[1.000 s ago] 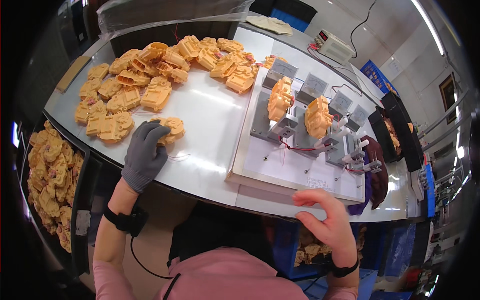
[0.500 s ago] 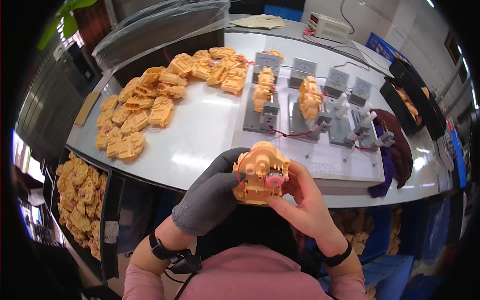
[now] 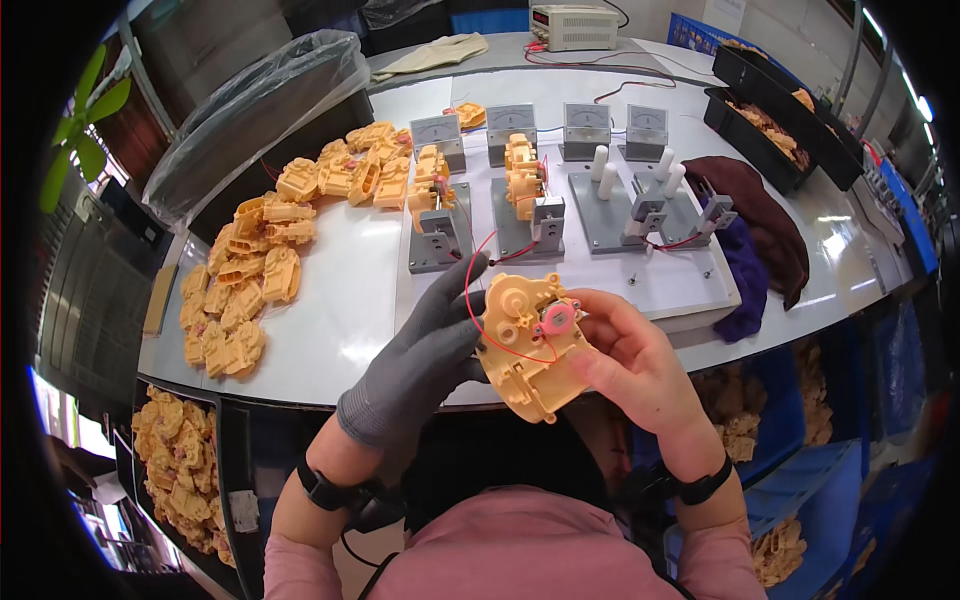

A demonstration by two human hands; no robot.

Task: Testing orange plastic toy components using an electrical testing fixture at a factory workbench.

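Note:
My bare right hand point(image 3: 640, 365) holds a yellow plastic gearbox housing point(image 3: 520, 375) above the table's front edge, thumb on its near face and fingers along its right side. A small motor with a pink round cap point(image 3: 557, 318) sits in the housing. A thin red wire point(image 3: 470, 300) arcs out from it past its left side. At that side is my left hand point(image 3: 425, 345) in a dark grey glove. Its fingers are stretched and apart, the index finger near the wire; whether the lower fingers touch the housing is hard to see.
Two test stands point(image 3: 527, 225) carry similar housings; others to the right have white posts point(image 3: 605, 180). Grey panel meters point(image 3: 587, 130) stand behind. Many housings point(image 3: 240, 270) are heaped at left, more in a bin point(image 3: 180, 470) below. A purple and brown cloth point(image 3: 745, 270) lies at right.
The housing has turned in my right hand, tilting its lower end rightward. My left hand has loosened from its side and its fingers have spread. The view has shifted toward the right.

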